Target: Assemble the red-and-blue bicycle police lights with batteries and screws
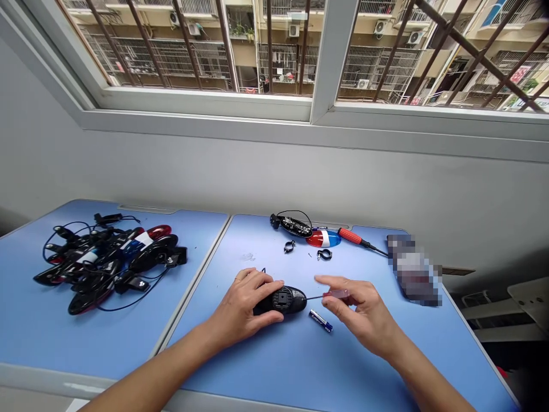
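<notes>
A black oval device (290, 300) lies on the blue table, its ribbed face up. My left hand (251, 300) is closed around its left part, with the thumb at the near side and fingers over the far side. In my right hand (358, 309) is a small screwdriver with a clear reddish handle (336, 293), pinched between thumb and fingers. Its thin shaft points left, and the tip meets the device's right end. A blue and white battery (321, 321) rests just below the shaft, between the hands.
Behind my hands lie two black ring clamps (325, 254), a red and blue cover (323, 238), another black device (295, 225) and a red-handled screwdriver (350, 235). A blurred object (414, 270) is at right. Several black devices with cables (115, 263) are piled at left.
</notes>
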A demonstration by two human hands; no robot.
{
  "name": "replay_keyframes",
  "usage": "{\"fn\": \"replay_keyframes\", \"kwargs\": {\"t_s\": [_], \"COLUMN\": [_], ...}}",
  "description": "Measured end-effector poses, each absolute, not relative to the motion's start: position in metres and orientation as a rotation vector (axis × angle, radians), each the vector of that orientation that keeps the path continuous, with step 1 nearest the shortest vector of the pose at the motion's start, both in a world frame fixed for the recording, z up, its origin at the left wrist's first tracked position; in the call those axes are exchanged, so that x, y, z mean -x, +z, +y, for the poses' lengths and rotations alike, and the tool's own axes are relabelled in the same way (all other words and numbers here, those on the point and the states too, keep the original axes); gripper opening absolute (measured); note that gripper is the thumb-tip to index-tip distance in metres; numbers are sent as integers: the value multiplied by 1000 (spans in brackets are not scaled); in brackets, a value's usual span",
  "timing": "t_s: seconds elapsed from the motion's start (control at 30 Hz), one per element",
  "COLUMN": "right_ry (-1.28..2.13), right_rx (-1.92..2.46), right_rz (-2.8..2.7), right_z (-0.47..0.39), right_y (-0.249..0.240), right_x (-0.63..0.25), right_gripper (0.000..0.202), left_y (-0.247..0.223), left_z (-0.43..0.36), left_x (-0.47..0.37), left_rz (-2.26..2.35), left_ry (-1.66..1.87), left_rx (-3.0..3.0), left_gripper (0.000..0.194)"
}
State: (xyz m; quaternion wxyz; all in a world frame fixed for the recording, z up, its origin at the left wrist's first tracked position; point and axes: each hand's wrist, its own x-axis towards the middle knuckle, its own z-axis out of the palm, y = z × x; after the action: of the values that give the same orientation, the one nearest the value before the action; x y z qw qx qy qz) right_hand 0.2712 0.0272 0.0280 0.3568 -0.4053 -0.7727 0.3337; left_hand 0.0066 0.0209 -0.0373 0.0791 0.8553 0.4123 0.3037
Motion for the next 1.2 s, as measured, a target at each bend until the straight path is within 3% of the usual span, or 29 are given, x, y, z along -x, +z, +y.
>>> {"fn": "replay_keyframes", "kwargs": {"t_s": [0.13,0.3,0.37,0.6,0.8,1.0,1.2], "right_ry": [1109,567,541,1220,745,1007,707], "right_rx": [1068,1074,1060,1045,1113,992,1052], "right_rz": [-2070,-1987,-1956,-2061,-1946,-2073,-1945], "right_z": [27,28,27,25,27,28,31], "right_y": [38,18,13,35,19,27,13], "right_x": [-276,-268,-265,-275,-268,-273,-269], "right_gripper": [14,22,19,16,22,15,19], "left_y": [-38,-39,-39,-39,-39,-38,-38], "left_z": [21,21,22,22,21,22,22], "left_x": [-6,-5,-5,-4,-5,-5,-5], "left_rz": [1222,1199,1190,1183,1158,1147,1147], "left_ry": [913,915,925,918,911,931,934], "left_rx": [-2558,-2571,-2575,-2581,-2590,-2592,-2584], "left_gripper": [43,44,44,46,45,45,45]}}
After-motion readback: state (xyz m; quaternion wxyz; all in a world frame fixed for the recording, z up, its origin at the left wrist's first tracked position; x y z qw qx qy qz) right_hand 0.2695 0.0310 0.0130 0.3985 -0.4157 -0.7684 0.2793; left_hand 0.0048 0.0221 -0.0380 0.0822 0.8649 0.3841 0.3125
